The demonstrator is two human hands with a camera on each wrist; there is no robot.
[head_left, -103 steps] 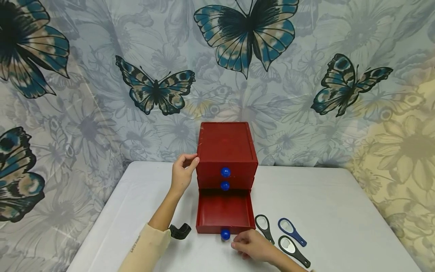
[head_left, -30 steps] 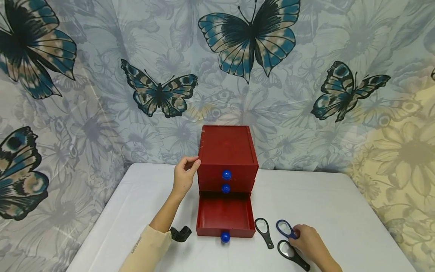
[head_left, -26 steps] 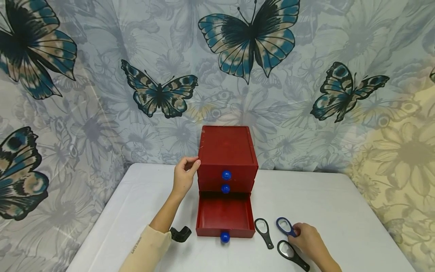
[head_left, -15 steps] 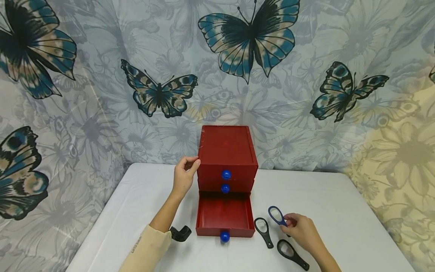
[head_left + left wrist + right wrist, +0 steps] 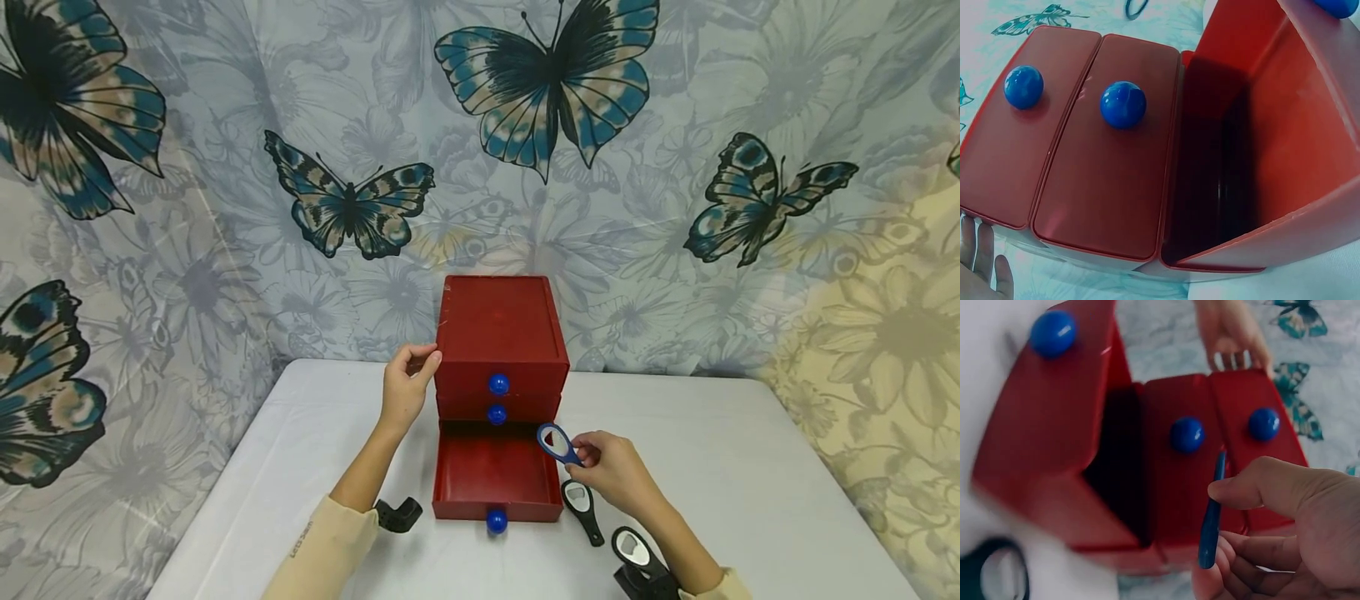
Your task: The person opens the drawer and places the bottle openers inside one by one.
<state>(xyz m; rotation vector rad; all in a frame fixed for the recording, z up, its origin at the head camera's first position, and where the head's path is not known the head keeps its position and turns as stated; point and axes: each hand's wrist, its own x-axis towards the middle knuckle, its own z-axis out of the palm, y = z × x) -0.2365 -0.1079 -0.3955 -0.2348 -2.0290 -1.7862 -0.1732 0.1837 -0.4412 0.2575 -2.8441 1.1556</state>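
My right hand (image 5: pixel 611 471) pinches the handle of a blue magnifying glass (image 5: pixel 555 442), raised at the right edge of the pulled-out bottom drawer (image 5: pixel 497 479). In the right wrist view the blue magnifying glass (image 5: pixel 1210 531) appears edge-on between thumb and fingers. A red drawer cabinet (image 5: pixel 501 321) with blue knobs stands mid-table, its upper two drawers closed. My left hand (image 5: pixel 405 387) touches the cabinet's upper left edge with its fingertips. Two black magnifying glasses lie on the table: one (image 5: pixel 578 498) beside the drawer, the other (image 5: pixel 632 547) partly hidden by my right wrist's camera.
The bottom drawer's blue knob (image 5: pixel 497 522) sticks out toward me. A black wrist camera (image 5: pixel 399 515) sits by my left forearm. The white table (image 5: pixel 675 442) ends at a butterfly-patterned cloth backdrop (image 5: pixel 637 275).
My right hand went from near the bottom knob to the blue magnifying glass, took hold of its handle, lifted it and carried it left to the drawer. The left hand stays put.
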